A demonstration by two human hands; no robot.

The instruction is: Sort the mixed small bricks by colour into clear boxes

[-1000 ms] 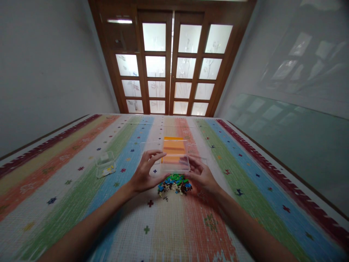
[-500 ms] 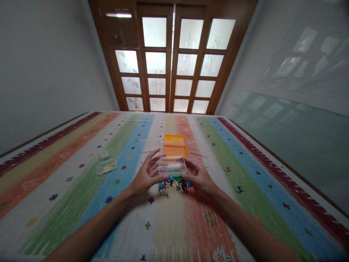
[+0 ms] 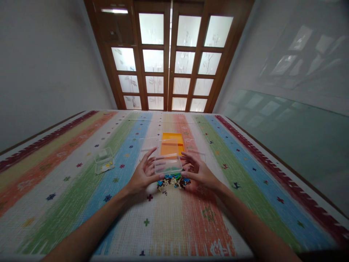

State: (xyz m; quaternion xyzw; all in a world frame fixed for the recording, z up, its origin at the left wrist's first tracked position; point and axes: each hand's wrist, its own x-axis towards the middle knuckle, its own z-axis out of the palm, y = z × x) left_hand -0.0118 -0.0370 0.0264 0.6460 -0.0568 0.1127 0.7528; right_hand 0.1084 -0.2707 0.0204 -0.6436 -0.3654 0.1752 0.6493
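Observation:
A small clear plastic box (image 3: pixel 168 165) is held up between my hands, tilted, with some green showing through its wall. My left hand (image 3: pixel 143 172) grips its left end, thumb low at the front and fingers behind. At the right end, my right hand (image 3: pixel 200 173) has its thumb and curled fingers against the box, with the index finger lifted away. Just below lies a heap of small building bricks (image 3: pixel 174 181) in blue, green, dark brown and cream; the box and thumbs hide part of it.
Beyond my hands lies an orange tray (image 3: pixel 172 136), with clear plastic pieces (image 3: pixel 199 155) around it. To the left stands an open clear container (image 3: pixel 104 166) holding a few yellow and white bits. A striped tablecloth (image 3: pixel 169 218) covers the table, between walls on both sides.
The box has shifted slightly left and tilted a little between my hands. My right index finger has lifted and spread from it. The whole view has moved slightly.

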